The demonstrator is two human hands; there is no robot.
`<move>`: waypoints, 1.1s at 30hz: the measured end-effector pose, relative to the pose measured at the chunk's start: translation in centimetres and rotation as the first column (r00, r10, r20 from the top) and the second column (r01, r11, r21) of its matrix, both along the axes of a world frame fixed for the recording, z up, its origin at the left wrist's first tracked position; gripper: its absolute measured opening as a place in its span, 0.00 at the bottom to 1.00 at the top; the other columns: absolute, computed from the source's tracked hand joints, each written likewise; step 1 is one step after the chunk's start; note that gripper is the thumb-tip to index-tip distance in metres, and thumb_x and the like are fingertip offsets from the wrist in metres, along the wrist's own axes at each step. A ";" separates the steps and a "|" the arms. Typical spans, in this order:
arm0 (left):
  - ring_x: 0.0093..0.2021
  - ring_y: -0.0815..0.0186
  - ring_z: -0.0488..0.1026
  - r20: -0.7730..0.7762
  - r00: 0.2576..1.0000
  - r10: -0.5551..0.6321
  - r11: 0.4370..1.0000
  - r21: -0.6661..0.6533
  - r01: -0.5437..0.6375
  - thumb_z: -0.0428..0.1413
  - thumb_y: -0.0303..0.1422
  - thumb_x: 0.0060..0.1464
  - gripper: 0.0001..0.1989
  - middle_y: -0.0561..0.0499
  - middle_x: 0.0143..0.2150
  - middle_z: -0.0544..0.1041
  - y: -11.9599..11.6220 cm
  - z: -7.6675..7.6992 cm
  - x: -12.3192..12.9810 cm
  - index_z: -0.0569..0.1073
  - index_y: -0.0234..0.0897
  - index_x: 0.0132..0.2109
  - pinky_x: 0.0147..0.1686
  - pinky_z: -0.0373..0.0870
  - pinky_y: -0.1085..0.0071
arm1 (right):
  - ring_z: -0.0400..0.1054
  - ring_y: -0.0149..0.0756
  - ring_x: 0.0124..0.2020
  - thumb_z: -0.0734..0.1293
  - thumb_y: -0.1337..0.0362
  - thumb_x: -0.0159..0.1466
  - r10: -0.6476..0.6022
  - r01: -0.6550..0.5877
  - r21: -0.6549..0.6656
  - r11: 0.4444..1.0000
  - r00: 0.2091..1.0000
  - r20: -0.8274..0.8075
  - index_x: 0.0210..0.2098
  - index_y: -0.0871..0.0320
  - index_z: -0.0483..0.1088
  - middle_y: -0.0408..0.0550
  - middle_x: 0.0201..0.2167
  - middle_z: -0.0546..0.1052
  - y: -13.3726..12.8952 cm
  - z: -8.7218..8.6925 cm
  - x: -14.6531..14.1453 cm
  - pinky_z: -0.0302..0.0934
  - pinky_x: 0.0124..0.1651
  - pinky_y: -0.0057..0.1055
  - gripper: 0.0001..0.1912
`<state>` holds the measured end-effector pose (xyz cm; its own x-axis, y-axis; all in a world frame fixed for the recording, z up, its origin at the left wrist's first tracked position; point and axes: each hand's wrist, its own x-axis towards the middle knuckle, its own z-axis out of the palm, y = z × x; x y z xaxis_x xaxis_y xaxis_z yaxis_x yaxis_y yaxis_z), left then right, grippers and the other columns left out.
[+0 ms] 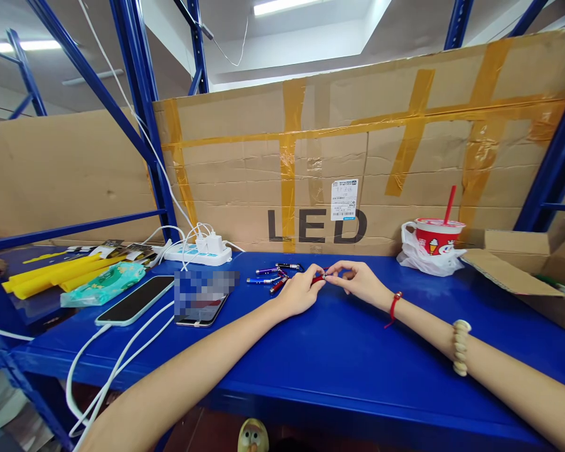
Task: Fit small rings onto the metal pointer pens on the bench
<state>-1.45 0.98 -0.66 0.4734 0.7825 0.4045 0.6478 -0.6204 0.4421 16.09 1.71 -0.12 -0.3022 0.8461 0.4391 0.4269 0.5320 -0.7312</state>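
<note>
My left hand (299, 294) is closed around a slim, shiny red pen-like tube (318, 278) just above the blue shelf top. At the tube's silvery right end, the fingertips of my right hand (358, 282) are pinched together, touching it. Whatever small part lies between those fingertips is too small to make out. Left of my hands lies a loose group of similar metallic tubes: a blue tube (260, 281), a purple tube (266, 271), a black tube (289, 266) and another red tube (277, 286), partly hidden by my left hand.
To the left lie two phones, one dark-screened (136, 301), with white cables, a power strip (200, 253), a teal packet (104, 284) and yellow rolls (51, 276). A red cup (435, 237) in a plastic bag and an open carton (522, 263) stand right. Cardboard (245, 182) closes the back.
</note>
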 end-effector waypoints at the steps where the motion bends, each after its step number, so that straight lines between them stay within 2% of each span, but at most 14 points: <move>1: 0.33 0.65 0.70 -0.001 1.000 -0.003 1.000 0.002 0.003 0.43 0.36 0.56 0.12 0.52 0.33 0.72 0.0 0.0 0.0 0.61 0.42 0.47 0.33 0.65 0.70 | 0.57 0.22 0.14 0.67 0.49 0.48 0.006 -0.006 -0.008 1.000 1.000 -0.005 0.31 0.61 0.69 0.42 0.23 0.69 0.0 -0.1 0.0 0.52 0.17 0.23 0.20; 8: 0.36 0.64 0.70 0.011 0.999 -0.033 0.999 0.011 0.033 0.43 0.36 0.56 0.12 0.51 0.36 0.73 0.0 0.0 0.0 0.61 0.41 0.47 0.37 0.65 0.69 | 0.56 0.22 0.13 0.66 0.47 0.47 0.028 -0.030 -0.035 0.999 0.999 -0.041 0.31 0.61 0.69 0.42 0.21 0.69 0.1 -0.2 0.0 0.52 0.17 0.23 0.22; 18: 0.32 0.65 0.70 0.014 1.000 -0.022 1.000 0.023 0.021 0.44 0.37 0.55 0.13 0.52 0.32 0.72 0.0 -0.1 0.0 0.62 0.41 0.47 0.31 0.64 0.71 | 0.55 0.23 0.13 0.67 0.47 0.46 0.010 -0.013 -0.074 0.997 0.999 -0.048 0.28 0.61 0.68 0.39 0.14 0.65 -0.1 -0.1 -0.2 0.50 0.17 0.24 0.22; 33: 0.28 0.66 0.69 0.020 0.999 -0.027 0.999 0.044 0.026 0.44 0.37 0.55 0.12 0.54 0.28 0.71 -0.3 0.0 0.0 0.62 0.41 0.46 0.28 0.63 0.73 | 0.53 0.23 0.13 0.67 0.51 0.48 0.020 -0.024 -0.093 0.995 0.999 -0.047 0.27 0.62 0.67 0.37 0.12 0.62 -0.1 -0.2 -0.1 0.48 0.18 0.23 0.18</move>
